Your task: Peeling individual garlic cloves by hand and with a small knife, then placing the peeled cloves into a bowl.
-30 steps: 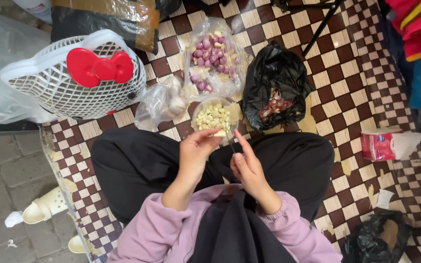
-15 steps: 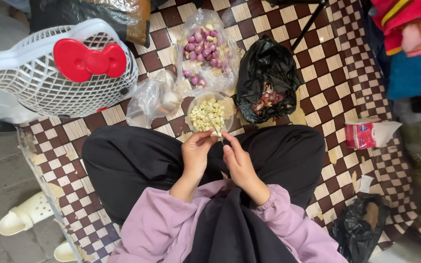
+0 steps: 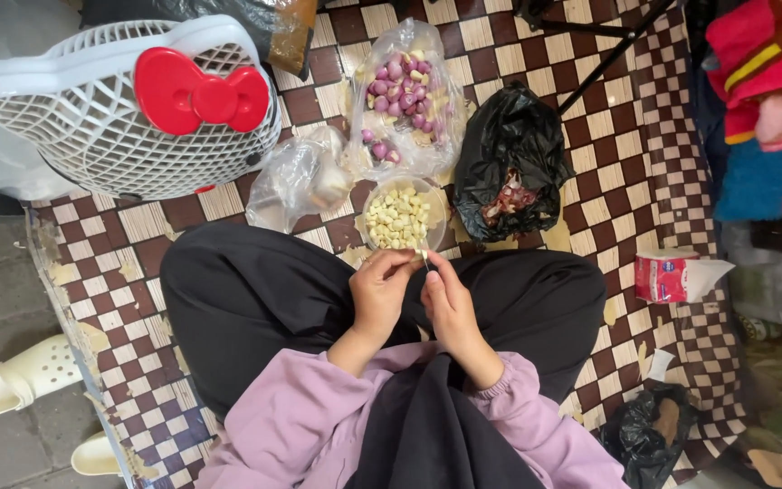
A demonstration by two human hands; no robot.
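I see bowl of peeled cloves (image 3: 397,217) on mat (image 3: 165,222), just ahead of both hands. Bag of unpeeled cloves (image 3: 406,95) behind bowl. Dark bag of skins (image 3: 510,163) right of bowl. Basket (image 3: 128,118) far left. Tissue pack (image 3: 667,276) right of knee.

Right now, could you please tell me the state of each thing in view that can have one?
Clear bag of purple garlic: open.
Bowl: filled with peeled cloves.
Black bag: open, peels inside.
White basket: upside down.
Left hand: pinching a clove.
Right hand: holding a small blade.
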